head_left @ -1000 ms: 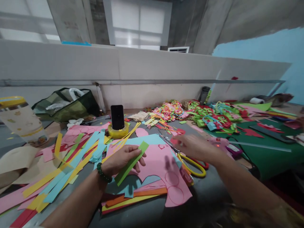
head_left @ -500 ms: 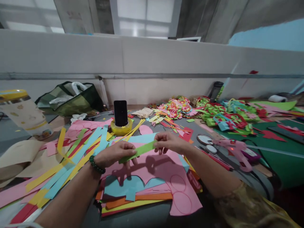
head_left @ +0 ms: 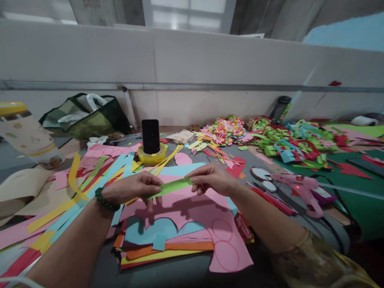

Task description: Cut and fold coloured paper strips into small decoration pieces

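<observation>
A short light-green paper strip point(head_left: 174, 186) is stretched between my two hands. My left hand point(head_left: 139, 188), with a green bead bracelet point(head_left: 105, 201) at its wrist, pinches the strip's left end. The right end sits between the thumb and fingers of my right hand point(head_left: 208, 179). Both hands are above a pink sheet point(head_left: 180, 208) with scalloped cut edges and red drawn circles. Under that sheet lies a stack of coloured sheets point(head_left: 171, 253) in blue, orange, yellow and red.
Long paper strips point(head_left: 64, 216) spread out at left. A phone point(head_left: 151, 136) stands in a yellow holder point(head_left: 151, 157). At right lie a pink glue gun point(head_left: 303, 187), red pens point(head_left: 277, 202) and a pile of green paper pieces point(head_left: 288, 140). A patterned tumbler point(head_left: 33, 136) is far left.
Both hands keep hold of the green strip and have shifted slightly left in view. My right fingers have straightened a little along the strip. The camera view has tilted slightly down.
</observation>
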Tool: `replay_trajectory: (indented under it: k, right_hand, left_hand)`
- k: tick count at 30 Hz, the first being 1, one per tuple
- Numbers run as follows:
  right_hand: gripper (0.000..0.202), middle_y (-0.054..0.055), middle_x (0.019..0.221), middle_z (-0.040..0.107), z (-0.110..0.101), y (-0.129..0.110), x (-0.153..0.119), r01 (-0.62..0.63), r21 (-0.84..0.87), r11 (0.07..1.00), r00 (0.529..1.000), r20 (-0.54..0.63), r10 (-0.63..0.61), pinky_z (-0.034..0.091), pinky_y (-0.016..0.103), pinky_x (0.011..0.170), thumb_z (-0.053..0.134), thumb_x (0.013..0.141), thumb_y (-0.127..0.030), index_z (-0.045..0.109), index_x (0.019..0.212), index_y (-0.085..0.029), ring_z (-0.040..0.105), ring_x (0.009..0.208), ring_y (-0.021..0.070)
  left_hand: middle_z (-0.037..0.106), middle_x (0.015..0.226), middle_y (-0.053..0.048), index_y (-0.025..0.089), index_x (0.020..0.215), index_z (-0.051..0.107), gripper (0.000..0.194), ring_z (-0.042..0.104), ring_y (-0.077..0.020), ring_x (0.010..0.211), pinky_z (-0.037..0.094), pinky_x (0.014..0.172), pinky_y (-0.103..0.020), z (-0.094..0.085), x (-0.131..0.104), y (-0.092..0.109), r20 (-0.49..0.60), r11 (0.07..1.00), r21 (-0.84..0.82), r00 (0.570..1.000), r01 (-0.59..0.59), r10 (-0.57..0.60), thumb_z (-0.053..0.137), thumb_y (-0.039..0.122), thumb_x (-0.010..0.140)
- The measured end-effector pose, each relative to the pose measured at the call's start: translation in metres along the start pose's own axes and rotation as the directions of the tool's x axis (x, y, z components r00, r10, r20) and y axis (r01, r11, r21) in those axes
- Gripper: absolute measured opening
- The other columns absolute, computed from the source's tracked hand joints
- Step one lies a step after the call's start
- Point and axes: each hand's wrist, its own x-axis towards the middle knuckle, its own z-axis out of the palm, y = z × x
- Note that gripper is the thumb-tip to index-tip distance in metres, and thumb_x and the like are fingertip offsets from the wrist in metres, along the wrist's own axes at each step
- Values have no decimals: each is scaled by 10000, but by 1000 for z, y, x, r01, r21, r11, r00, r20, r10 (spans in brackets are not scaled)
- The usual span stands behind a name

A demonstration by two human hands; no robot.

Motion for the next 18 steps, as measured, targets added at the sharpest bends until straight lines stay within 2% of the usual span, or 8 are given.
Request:
replay_trajectory:
  k: [2, 4, 7, 10, 12, 18]
  right_hand:
    - [341, 48, 594, 696, 5, 2, -2, 13, -19, 1000, 999, 48, -12, 508, 208, 473, 759, 614, -311, 716, 892, -118, 633, 471, 115]
    - [313, 45, 609, 700, 11, 4, -3, 42, -50, 998, 994, 106, -36, 512, 202, 483, 746, 639, -307, 723, 894, -128, 640, 493, 114]
    - [286, 31, 597, 693, 19, 6, -5, 104, -87, 991, 985, 148, -91, 509, 183, 488, 731, 662, -314, 730, 882, -131, 642, 514, 107]
    - [276, 27, 611, 694, 20, 8, -4, 171, -122, 978, 976, 154, -152, 517, 180, 512, 716, 683, -314, 730, 892, -134, 648, 547, 105]
    - [265, 30, 646, 702, 19, 9, -4, 209, -149, 966, 969, 164, -184, 527, 184, 539, 707, 698, -307, 729, 903, -140, 651, 570, 102]
    - [306, 38, 648, 700, 17, 10, -4, 215, -183, 959, 971, 144, -190, 533, 206, 554, 697, 707, -326, 713, 942, -130, 660, 594, 120]
  left_hand:
    - [697, 881, -70, 138, 962, 646, 348, 632, -151, 716, 450, 622, -231, 3, 0, 1, 46, 999, -38, 999, 15, -14, 579, 433, 791]
    - [689, 954, -108, 127, 1004, 641, 469, 637, -199, 837, 465, 715, -283, 9, 5, -3, 124, 986, -169, 992, 11, 10, 478, 528, 821]
    - [694, 853, -148, 89, 940, 639, 552, 657, -211, 707, 481, 651, -314, 22, 18, -14, 249, 935, -349, 968, 67, 24, 413, 579, 825]
    - [674, 694, -104, 83, 910, 640, 466, 612, -146, 525, 456, 527, -245, 33, 27, -20, 229, 923, -372, 974, 94, -7, 456, 504, 834]
    - [640, 641, -68, 85, 913, 644, 419, 562, -106, 456, 419, 463, -205, 36, 28, -20, 189, 938, -340, 982, 65, 0, 464, 458, 845]
    - [496, 549, 27, 101, 881, 652, 394, 387, -32, 379, 300, 363, -149, 37, 20, -10, 90, 977, -211, 996, 24, -5, 470, 449, 851]
